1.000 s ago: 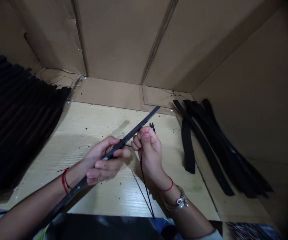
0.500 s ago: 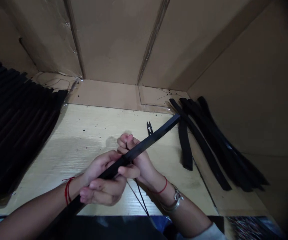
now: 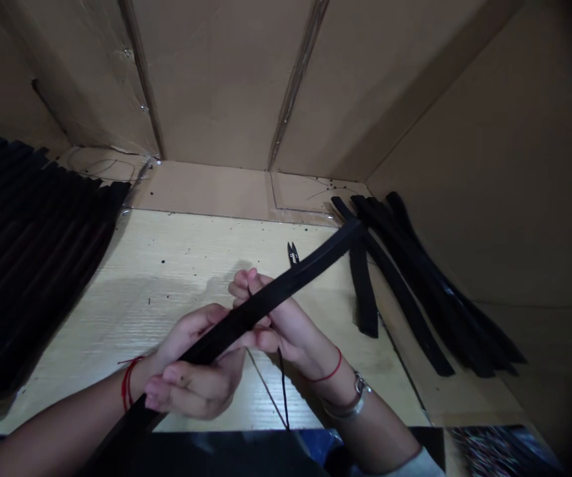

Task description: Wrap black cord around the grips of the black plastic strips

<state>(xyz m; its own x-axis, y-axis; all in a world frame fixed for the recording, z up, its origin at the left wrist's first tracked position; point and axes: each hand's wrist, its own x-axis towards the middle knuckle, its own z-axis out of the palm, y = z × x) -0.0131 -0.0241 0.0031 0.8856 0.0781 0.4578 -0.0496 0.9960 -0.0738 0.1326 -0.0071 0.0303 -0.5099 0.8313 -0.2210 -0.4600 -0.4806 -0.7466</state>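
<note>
- And the thin black cord (image 3: 283,391) drops from under the hands, running down past the right wrist towards the near edge of the board.
- Left hand (image 3: 191,364) is clenched on the long black rubber-like strip (image 3: 286,285), fingers curled beneath it, thumb side on top, with the strip's tail running down along the left forearm.
- Right hand (image 3: 276,318) is curled closed right up against the strip, fingertips just beyond it. The strip hides the contact, so I can't tell whether that hand is gripping the strip, pinching the cord, or both.
- Big change in the last second: the thread snips (image 3: 292,253) were poking out of the right hand, and now they're lying on the light wood board (image 3: 117,318), just past the fingertips. The right hand has let them go.
- The strip has swung round too. Its free end pointed at the far edge a second ago; now it reaches right, over the top of the pile of black strips (image 3: 363,291), and it sags slightly between the hands.
- Both hands have drawn closer together, meeting around the strip's middle.
- Off to the left, the pleated black foam sheet (image 3: 32,252) lies along the board, and the cardboard wall (image 3: 216,79) rises behind everything.
</note>
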